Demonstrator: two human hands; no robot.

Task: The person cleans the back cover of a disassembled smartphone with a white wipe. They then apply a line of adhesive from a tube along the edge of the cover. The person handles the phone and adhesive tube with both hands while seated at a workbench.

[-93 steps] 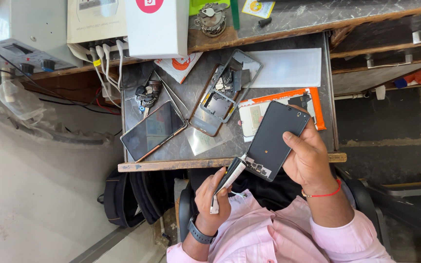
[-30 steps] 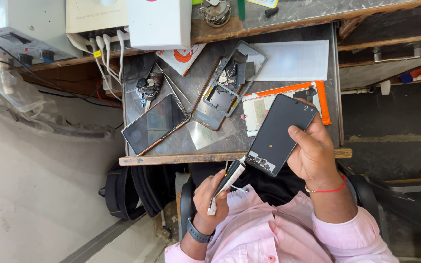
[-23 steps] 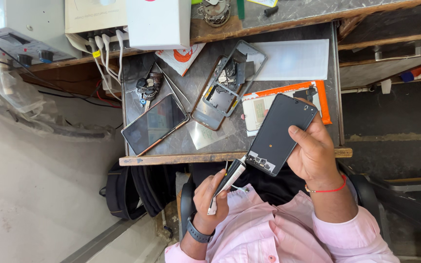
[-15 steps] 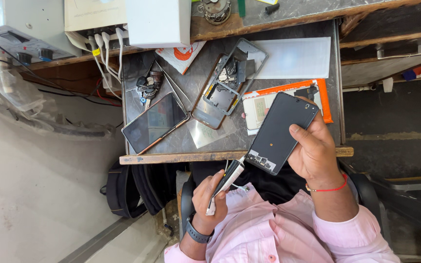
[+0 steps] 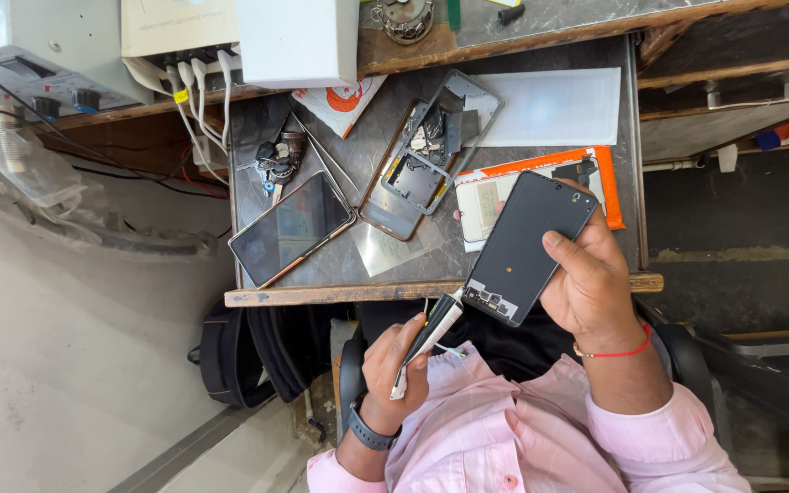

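Right hand (image 5: 595, 283) grips a dark phone panel (image 5: 527, 246) — held over the counter's (image 5: 541, 164) near edge, tilted. Left hand (image 5: 394, 370) closed around a thin white-handled tool (image 5: 426, 338), tip at the panel's lower end. On the counter — an opened phone frame (image 5: 426, 155), another phone (image 5: 289, 228).

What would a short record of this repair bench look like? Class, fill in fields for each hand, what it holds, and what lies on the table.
left hand: grips a thin tool, tip by the panel's lower corner; contact unclear
right hand: holds a dark phone panel, tilted over the table's front edge
table: grey top, wooden front edge
on table, left: phone with dark screen, lying flat
on table, middle: opened phone frame
on table, right: orange-edged box, white sheet
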